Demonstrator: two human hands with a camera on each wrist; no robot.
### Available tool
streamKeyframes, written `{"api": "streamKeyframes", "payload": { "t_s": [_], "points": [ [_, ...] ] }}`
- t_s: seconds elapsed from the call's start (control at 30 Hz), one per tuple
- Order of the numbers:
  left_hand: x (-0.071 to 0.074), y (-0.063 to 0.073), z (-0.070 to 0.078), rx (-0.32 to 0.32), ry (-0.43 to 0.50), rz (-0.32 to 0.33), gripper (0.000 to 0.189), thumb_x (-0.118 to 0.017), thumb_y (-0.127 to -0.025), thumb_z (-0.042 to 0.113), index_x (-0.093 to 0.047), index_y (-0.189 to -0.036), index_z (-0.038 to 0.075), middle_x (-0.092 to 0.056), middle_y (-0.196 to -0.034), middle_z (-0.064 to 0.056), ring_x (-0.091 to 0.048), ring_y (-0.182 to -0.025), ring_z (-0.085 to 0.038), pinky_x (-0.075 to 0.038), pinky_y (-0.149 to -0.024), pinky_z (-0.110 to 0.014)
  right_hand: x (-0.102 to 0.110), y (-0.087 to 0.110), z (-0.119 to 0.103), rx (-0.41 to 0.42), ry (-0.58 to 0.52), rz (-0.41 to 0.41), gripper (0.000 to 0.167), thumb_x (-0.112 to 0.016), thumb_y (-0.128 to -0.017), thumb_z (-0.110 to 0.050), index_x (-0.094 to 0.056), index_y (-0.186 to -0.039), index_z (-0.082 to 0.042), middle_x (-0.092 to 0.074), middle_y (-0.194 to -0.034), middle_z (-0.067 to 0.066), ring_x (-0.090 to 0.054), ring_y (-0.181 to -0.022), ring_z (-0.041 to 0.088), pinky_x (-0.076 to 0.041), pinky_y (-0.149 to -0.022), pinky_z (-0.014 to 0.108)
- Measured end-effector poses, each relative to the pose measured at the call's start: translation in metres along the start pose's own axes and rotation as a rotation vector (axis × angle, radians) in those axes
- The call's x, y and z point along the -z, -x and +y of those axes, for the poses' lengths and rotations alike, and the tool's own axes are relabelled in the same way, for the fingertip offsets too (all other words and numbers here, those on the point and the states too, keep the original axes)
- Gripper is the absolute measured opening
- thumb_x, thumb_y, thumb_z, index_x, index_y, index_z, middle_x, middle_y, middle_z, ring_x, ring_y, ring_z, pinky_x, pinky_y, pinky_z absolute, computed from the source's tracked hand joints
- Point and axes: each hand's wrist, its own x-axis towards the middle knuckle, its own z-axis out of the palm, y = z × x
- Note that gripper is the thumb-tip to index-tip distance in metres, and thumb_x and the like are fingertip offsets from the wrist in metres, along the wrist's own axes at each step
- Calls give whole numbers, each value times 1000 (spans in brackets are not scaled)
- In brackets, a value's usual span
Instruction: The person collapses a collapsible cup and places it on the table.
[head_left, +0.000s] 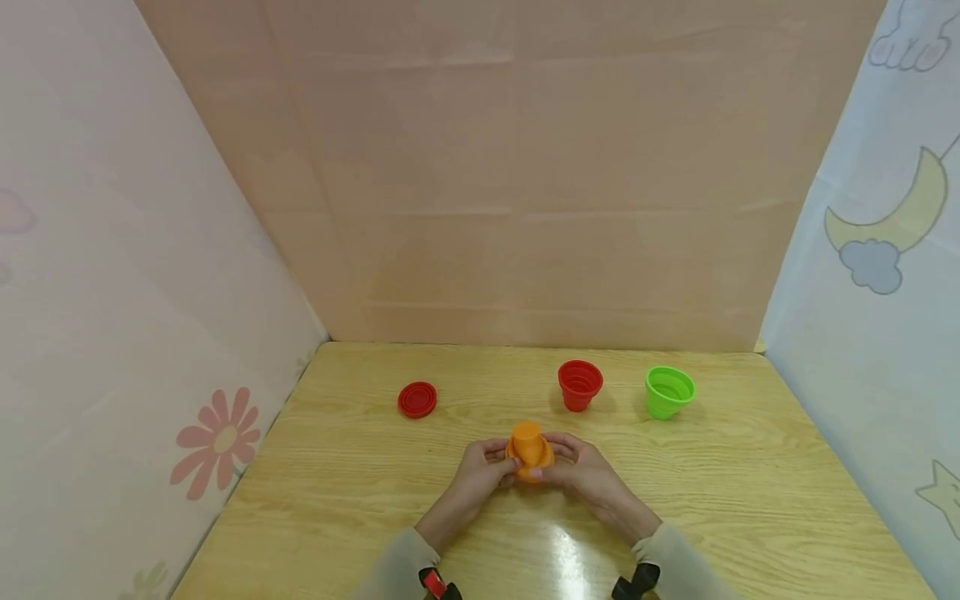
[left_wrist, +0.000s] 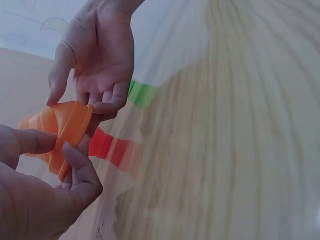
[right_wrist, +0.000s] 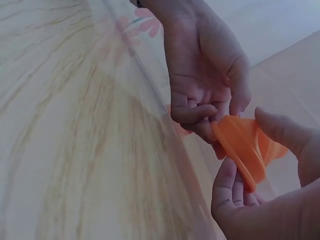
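Observation:
Both hands hold an orange collapsible silicone cup between them, above the front middle of the table. Its narrow base points up and away, and its wall is partly folded and skewed. My left hand grips the rim from the left, thumb pressed on the wall and fingers curled beneath. From the other side my right hand pinches the same rim, its thumb on the near side. In the left wrist view the cup shows a bent, creased wall; the right wrist view shows its wide rim between both hands' fingers.
Farther back on the wooden table stand a red cup and a bright green cup, both expanded and upright. To the left lies a flat red collapsed cup. Paper-covered walls enclose the table's back and sides.

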Motion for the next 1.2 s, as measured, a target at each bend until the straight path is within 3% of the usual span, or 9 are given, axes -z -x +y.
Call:
{"api": "streamKeyframes", "payload": {
  "t_s": [0.23,0.53,1.0,1.1,1.2],
  "points": [
    [-1,2,3,14,4,0,40,-71,-95,1,-62,-132,-11,-69,-104,-7,-66,-86,-10,-60,-72,-17,-1,1,0,-15,-7,45,81,-85,-84,-10,-45,-153,2,-61,-145,22,-68,-112,17,-57,-94,22],
    [-4,6,4,13,-31,37,38,-71,-94,0,-65,-130,-10,-70,-108,-12,-66,-87,-11,-59,-73,-17,-8,1,-1,6,64,128,73,-87,-81,-8,-55,-146,3,-68,-137,21,-69,-111,19,-59,-90,24],
    [-4,8,1,14,-16,31,42,-70,-95,-2,-62,-135,-11,-74,-111,-14,-69,-86,-10,-64,-76,-22,-10,-2,-1,-21,74,170,67,-85,-79,-1,-58,-141,5,-70,-129,22,-69,-103,19,-61,-82,24],
    [-4,8,1,8,-22,25,41,-71,-95,-2,-63,-135,-10,-77,-111,-15,-71,-88,-11,-65,-78,-24,-10,-2,0,-6,69,157,61,-81,-81,2,-59,-138,8,-72,-127,22,-70,-103,17,-61,-81,23],
    [-3,7,2,13,-4,-15,40,-71,-94,-2,-66,-133,-8,-78,-111,-14,-73,-92,-12,-66,-80,-25,-5,-2,1,15,53,95,56,-77,-85,4,-58,-137,11,-75,-125,18,-71,-102,13,-62,-82,23]
  ]
}}
